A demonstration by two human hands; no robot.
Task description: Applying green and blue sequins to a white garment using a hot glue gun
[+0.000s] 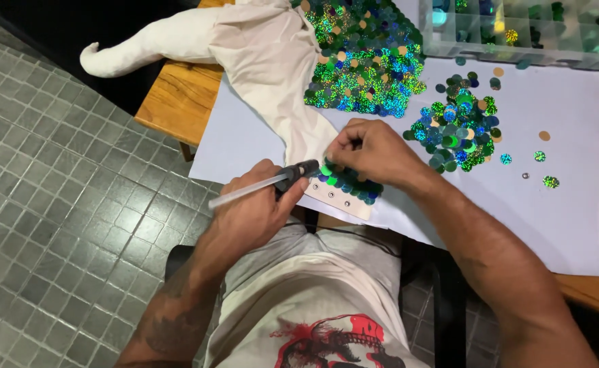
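My left hand [251, 208] grips a dark glue gun [298, 173] with a clear glue stick [241, 194] poking out behind, its nozzle aimed at a cream fabric piece [272, 61]. My right hand [371, 151] pinches down on a row of green and blue sequins [350, 182] along the fabric's lower edge, just right of the nozzle. The upper part of the fabric carries a dense patch of shiny green, blue and gold sequins [367, 61].
A loose heap of sequins [459, 126] lies on the white sheet [572, 204] covering the wooden table [176, 99]. A clear compartment box [517, 31] of sequins stands at the back right. A few stray sequins [545, 160] are scattered right. Grey tiled floor [61, 204] is left.
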